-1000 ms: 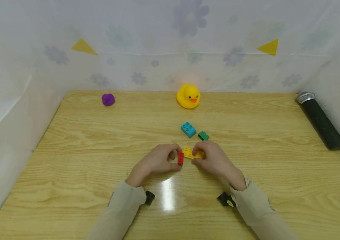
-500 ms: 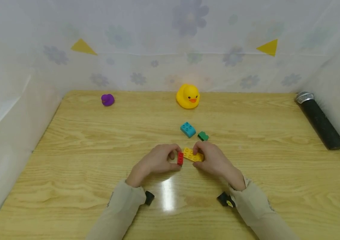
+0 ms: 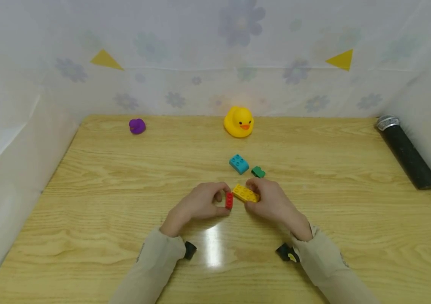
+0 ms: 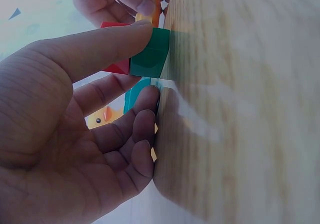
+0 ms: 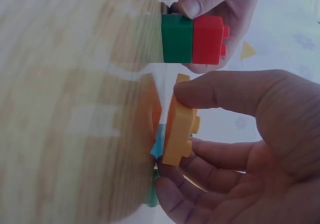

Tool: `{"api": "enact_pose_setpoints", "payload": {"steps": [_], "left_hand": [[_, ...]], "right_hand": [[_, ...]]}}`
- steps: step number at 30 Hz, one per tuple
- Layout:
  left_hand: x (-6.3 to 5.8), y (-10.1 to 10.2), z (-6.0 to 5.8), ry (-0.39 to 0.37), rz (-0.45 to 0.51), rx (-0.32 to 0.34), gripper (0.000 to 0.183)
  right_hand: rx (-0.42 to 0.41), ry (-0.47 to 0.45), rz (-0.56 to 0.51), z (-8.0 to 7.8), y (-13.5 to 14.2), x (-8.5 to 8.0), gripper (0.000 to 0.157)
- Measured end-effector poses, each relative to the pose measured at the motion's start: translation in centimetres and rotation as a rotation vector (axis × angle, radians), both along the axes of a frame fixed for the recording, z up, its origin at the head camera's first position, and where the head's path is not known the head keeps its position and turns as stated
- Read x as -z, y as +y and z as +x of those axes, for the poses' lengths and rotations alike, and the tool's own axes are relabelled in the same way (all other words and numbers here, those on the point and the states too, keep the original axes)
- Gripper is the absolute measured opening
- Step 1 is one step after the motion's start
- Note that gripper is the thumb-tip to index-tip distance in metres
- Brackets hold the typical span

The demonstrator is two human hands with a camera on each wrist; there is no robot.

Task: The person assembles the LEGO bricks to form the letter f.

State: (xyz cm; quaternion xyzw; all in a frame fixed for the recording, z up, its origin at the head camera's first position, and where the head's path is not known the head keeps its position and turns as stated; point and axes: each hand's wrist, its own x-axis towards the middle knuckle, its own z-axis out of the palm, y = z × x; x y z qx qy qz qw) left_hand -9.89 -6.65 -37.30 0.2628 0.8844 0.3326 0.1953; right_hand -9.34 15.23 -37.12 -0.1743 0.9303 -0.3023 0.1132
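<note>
Near the middle of the table, my left hand [image 3: 201,201] pinches a red brick [image 3: 229,200] between thumb and fingers. Under the red brick sits a green brick [image 5: 177,38], the two joined as a stack that stands on or just over the tabletop. My right hand [image 3: 272,198] pinches a flat yellow brick [image 3: 245,193] by its edges, studs up. From the right wrist view, this yellow brick [image 5: 179,129] is tilted and a little above the table, apart from the stack. Beyond the hands lie a blue brick [image 3: 239,164] and a small green brick [image 3: 258,172].
At the table's back edge stand a yellow rubber duck [image 3: 239,122] and a small purple duck [image 3: 137,126]. A black microphone [image 3: 409,154] lies along the right side. Flowered white cloth [image 3: 200,50] encloses the back and sides of the wooden table [image 3: 105,181].
My right fingers have shifted toward the yellow brick's right end, showing more studs, and the brick has risen slightly. My left hand and the stack have stayed in place.
</note>
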Motion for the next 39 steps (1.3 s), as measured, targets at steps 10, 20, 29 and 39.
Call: {"api": "enact_pose_setpoints", "payload": {"steps": [10, 20, 29, 39], "left_hand": [[0.1, 0.0, 0.0, -0.017, -0.01, -0.002, 0.037], [0.1, 0.0, 0.1, -0.016, 0.006, -0.011, 0.037], [0.1, 0.0, 0.0, 0.002, 0.006, 0.0, 0.037], [0.2, 0.0, -0.1, 0.026, -0.006, 0.012, 0.03]], "right_hand": [[0.022, 0.004, -0.017, 0.2, 0.0, -0.2, 0.036], [0.059, 0.054, -0.11, 0.1, 0.0, -0.3, 0.035], [-0.016, 0.171, -0.23, 0.2, 0.1, -0.9, 0.036], [-0.167, 0.201, -0.286, 0.3, 0.0, -1.2, 0.037]]}}
